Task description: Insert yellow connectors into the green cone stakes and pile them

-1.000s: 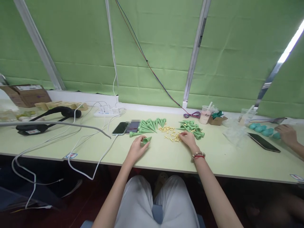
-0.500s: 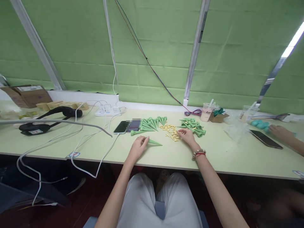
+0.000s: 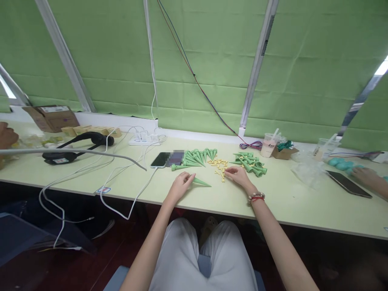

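Note:
My left hand point(image 3: 179, 186) rests on the pale green table point(image 3: 212, 198) and grips the wide end of a green cone spike point(image 3: 200, 182) whose tip points right. Fingertips of my right hand point(image 3: 239, 176) sit at the edge of a scatter of small yellow pieces point(image 3: 218, 165); whether a piece is pinched there I cannot tell. A row of green cones point(image 3: 197, 157) lies behind my left hand. A second heap of green cones point(image 3: 251, 163) lies just behind my right hand.
A phone point(image 3: 166, 160) on a white cable lies left of the cones, with a power strip point(image 3: 144, 140) behind. A black device point(image 3: 77, 146) and cardboard box point(image 3: 51, 117) stand far left. Another person's hand point(image 3: 365, 176) is at the right by a dark phone point(image 3: 348, 184) and drink cups point(image 3: 269, 144).
The cone in my left hand turned from open end facing me to lying with its tip to the right. My right hand stayed at the yellow pieces. The view shifted slightly.

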A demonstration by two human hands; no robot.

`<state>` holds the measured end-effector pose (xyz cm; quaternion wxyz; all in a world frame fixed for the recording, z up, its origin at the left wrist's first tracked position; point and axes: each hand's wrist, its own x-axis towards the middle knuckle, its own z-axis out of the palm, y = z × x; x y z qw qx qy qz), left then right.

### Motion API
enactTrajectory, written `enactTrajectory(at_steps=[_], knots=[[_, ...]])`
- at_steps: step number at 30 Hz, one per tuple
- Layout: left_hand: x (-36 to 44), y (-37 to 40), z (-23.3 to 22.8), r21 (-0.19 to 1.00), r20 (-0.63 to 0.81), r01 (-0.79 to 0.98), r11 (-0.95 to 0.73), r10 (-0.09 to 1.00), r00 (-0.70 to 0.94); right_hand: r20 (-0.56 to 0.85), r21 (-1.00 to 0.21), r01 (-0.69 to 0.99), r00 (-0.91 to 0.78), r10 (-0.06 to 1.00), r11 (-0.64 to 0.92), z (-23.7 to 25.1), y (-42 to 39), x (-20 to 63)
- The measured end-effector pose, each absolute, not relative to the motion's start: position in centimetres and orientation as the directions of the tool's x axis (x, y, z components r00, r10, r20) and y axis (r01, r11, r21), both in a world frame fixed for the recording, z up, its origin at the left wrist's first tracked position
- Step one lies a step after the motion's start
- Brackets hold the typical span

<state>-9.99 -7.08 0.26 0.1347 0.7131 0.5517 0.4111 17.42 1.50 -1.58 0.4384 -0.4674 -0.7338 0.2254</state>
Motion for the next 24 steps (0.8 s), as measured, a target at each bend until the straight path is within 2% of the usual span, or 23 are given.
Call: enactTrajectory(at_steps=[5, 10, 15, 21, 24], knots=[[-10.0, -7.1, 0.2, 0.644, 0.435, 0.679, -0.352, 0.899, 0.053, 0.449, -0.710, 0.510, -0.204, 0.870, 0.486, -1.8, 1.6, 16.9], [-10.0, -6.9, 0.2, 0.662, 0.436, 0.663, -0.350, 0.899, 0.038, 0.358, -0.723, 0.500, -0.320, 0.877, 0.477, -1.4, 0.6, 15.8], [-10.0, -6.9, 0.2, 0.689, 0.431, 0.635, -0.349, 0.902, 0.029, 0.394, -0.620, 0.556, -0.389, 0.833, 0.553, -1.3, 0.4, 15.1], [-9.9, -7.0, 0.4, 0.708, 0.430, 0.613, -0.351, 0.903, 0.020, 0.443, -0.566, 0.620, -0.327, 0.835, 0.543, -1.4, 0.8, 15.3], [-9.9, -6.9, 0.3, 0.703, 0.437, 0.616, -0.356, 0.899, 0.020, 0.458, -0.629, 0.653, -0.127, 0.880, 0.422, -1.4, 1.1, 15.8]])
